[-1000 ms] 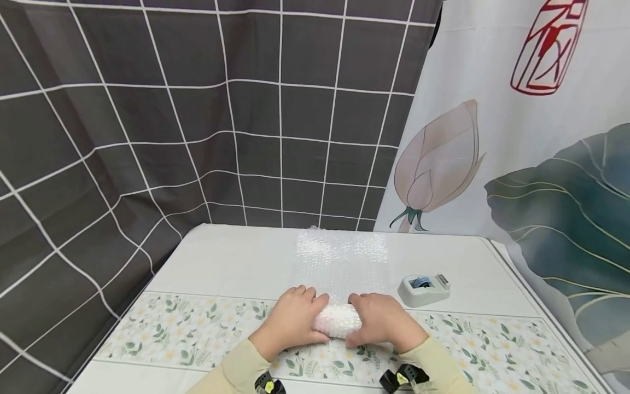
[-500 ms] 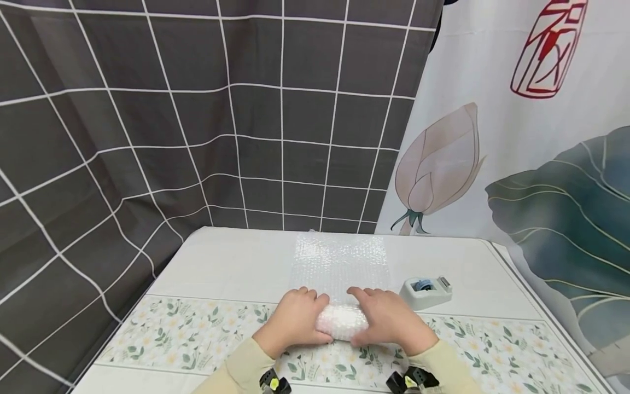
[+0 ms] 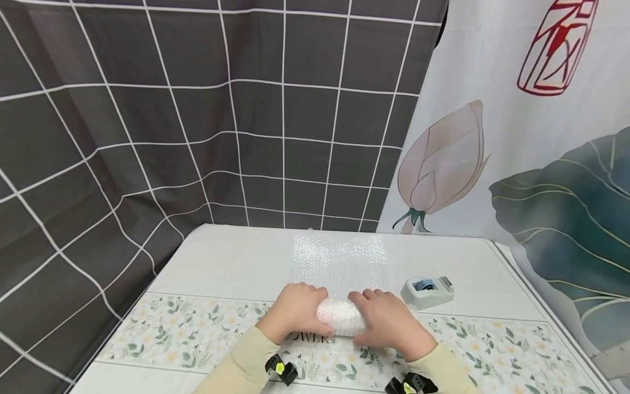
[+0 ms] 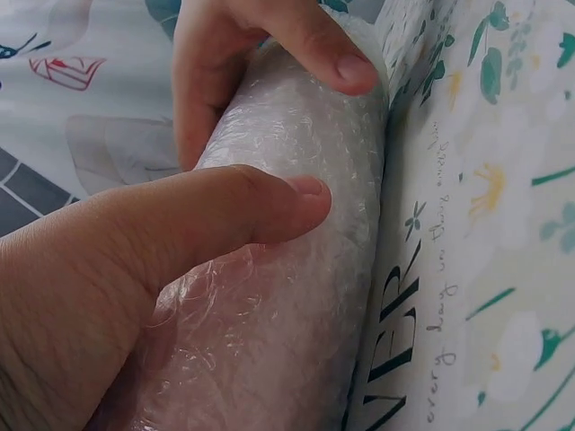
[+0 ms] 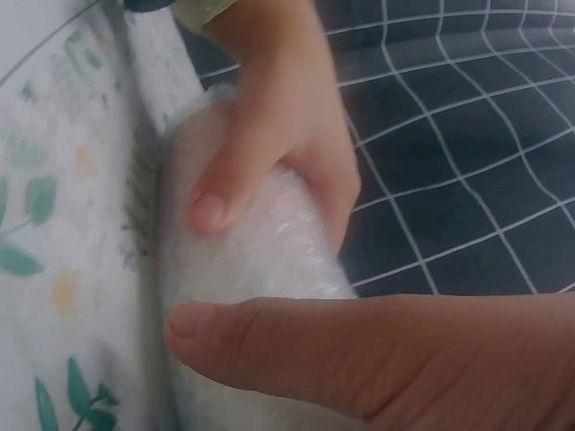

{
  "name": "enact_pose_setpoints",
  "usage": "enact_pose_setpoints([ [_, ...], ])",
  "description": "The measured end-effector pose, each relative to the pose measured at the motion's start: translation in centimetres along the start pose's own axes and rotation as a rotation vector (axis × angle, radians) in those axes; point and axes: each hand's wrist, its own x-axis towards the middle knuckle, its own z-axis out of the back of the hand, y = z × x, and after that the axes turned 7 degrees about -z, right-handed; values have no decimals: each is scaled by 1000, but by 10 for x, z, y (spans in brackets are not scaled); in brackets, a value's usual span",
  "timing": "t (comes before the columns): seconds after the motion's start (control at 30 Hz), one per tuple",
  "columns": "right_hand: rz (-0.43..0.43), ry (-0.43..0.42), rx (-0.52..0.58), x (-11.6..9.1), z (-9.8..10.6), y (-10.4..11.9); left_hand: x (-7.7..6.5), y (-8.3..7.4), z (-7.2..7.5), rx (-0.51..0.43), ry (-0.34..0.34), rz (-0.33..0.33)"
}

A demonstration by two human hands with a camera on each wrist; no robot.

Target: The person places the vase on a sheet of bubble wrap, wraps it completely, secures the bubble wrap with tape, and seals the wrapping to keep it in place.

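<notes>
A thick roll of bubble wrap [image 3: 342, 317] lies crosswise on the table, pinkish toward its left part; what is inside is hidden by the layers. My left hand [image 3: 298, 309] grips its left end, thumb on the near side and fingers over the far side. On the right end, my right hand [image 3: 386, 322] holds it the same way. Both thumbs press along the near face, as the left wrist view shows with the left thumb [image 4: 243, 206]. From under the roll a flat bubble wrap sheet [image 3: 339, 262] stretches toward the table's back edge.
A pale grey tape dispenser [image 3: 427, 293] with a blue core stands right of the sheet. The white table [image 3: 236, 257] has a floral printed band [image 3: 197, 334] with lettering. Behind it hang a dark grid curtain [image 3: 256, 109] and a white flower-printed cloth [image 3: 443, 164].
Both hands have rolled the bubble wrap slightly away from the body, after a small shift rightward. Printed letters on the table now show in front of the roll. The dispenser stays put.
</notes>
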Motion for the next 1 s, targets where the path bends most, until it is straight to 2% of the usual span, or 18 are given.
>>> enact_pose_setpoints([
  [0.27,39,-68,-59,5,-12,-4,0,-1,1,-1,3,5],
  [0.47,38,-101,-69,7,-16,-6,-5,-3,0,72,-21,-2],
  [0.67,33,-92,-56,8,-17,-6,-12,-6,3,162,-31,-17],
  [0.83,21,-55,-26,9,-15,-5,-17,-19,10,235,-53,-7],
  [1.0,-2,2,14,6,-11,-7,-20,-38,9,277,-8,-1],
])
